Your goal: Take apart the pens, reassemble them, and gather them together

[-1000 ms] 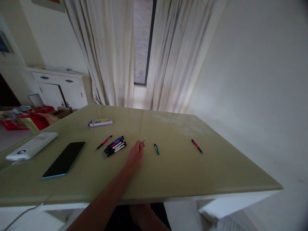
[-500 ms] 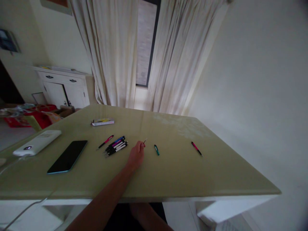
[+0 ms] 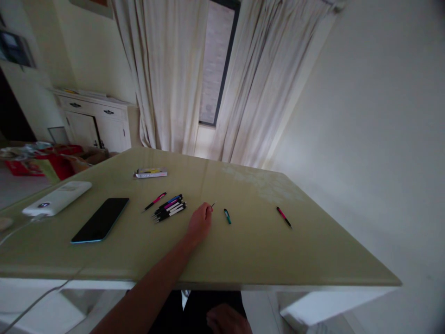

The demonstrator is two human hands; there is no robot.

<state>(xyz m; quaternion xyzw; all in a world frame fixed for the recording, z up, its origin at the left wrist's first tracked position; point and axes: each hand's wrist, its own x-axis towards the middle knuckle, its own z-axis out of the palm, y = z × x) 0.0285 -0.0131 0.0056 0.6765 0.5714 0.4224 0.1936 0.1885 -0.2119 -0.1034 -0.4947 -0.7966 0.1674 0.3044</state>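
My left hand (image 3: 200, 221) rests on the table with its fingers pinched around a pen, of which only a thin dark tip (image 3: 213, 204) shows past the fingertips. Just right of it lies a short green pen cap or pen piece (image 3: 227, 216), not touched. To the left of the hand is a bunch of several pens (image 3: 169, 208) in black, white, purple and blue. A pink and black pen (image 3: 154, 202) lies beyond that bunch. My right hand (image 3: 227, 319) is low over my lap, dim and partly cut off, its fingers unclear.
Another pink and black pen (image 3: 284, 217) lies on the table's (image 3: 278, 260) right side. On the left are a black phone (image 3: 100, 221) and a white power bank (image 3: 57, 198) with a cable. A small clear box (image 3: 150, 173) sits farther back.
The view has shifted slightly. My left hand stays pinched at nearly the same spot. My right hand has drawn back toward the lower right, below the table edge.
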